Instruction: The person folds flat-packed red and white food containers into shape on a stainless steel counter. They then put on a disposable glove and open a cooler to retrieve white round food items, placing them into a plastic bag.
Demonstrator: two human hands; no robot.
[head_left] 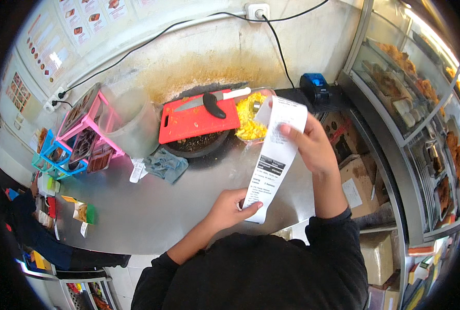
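A long printed paper receipt is stretched between my two hands over the steel counter. My left hand pinches its lower end, thumb on top. My right hand grips the upper part, thumb pressed on the print, and the top end curls over. Beyond the receipt sits a clear container of chopped yellow food with a metal scoop in it. To its left, a red cutting board rests on a dark round bowl. On the board lie a white-handled knife and a curved black pestle.
A blue-grey cloth and a cloudy plastic tub stand left of the board, near pink and blue racks. A small black-and-blue printer is at the back right. A glass food case borders the right. Another person is at far left.
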